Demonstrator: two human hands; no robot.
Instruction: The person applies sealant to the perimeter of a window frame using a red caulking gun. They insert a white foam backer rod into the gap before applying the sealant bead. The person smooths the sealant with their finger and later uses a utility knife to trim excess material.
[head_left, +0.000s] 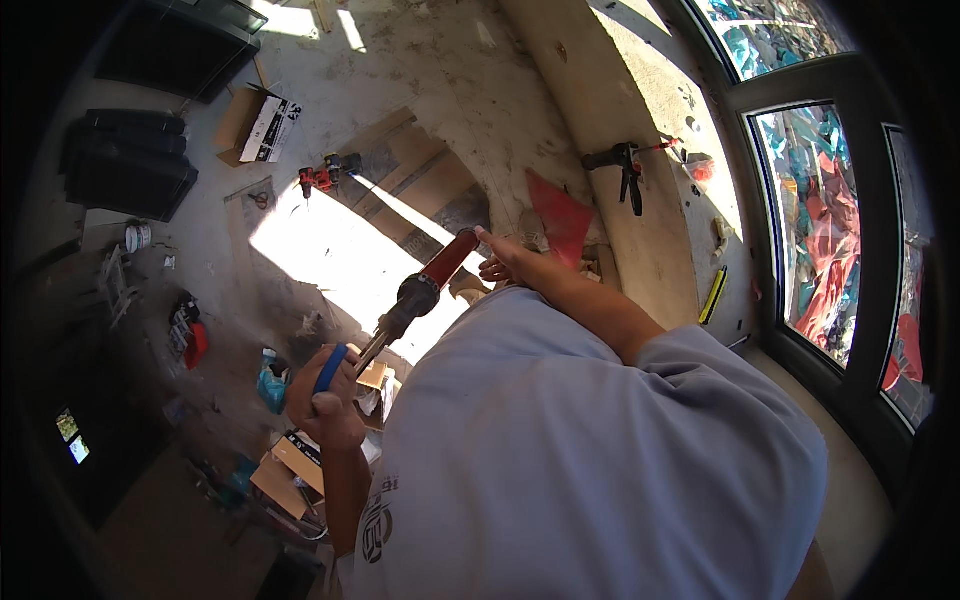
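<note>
A long tool with a red barrel [450,258], a black ribbed collar and a slim metal end slants across in front of my body. At the top of the red barrel my right hand [505,260] grips the end, its fingers curled. My left hand [328,405], lower and to the left, is closed around a blue curved piece [330,368] beside the tool's metal end. What that blue piece belongs to is hidden by my fingers. I cannot tell whether my left hand touches the metal.
Red and black cordless drills [320,178] lie on cardboard [425,170] on the floor. Open cartons [240,125] stand around. A caulking gun [625,170] and a yellow tool [713,295] rest on the ledge below the right window. Red sheeting [560,218] lies by the wall.
</note>
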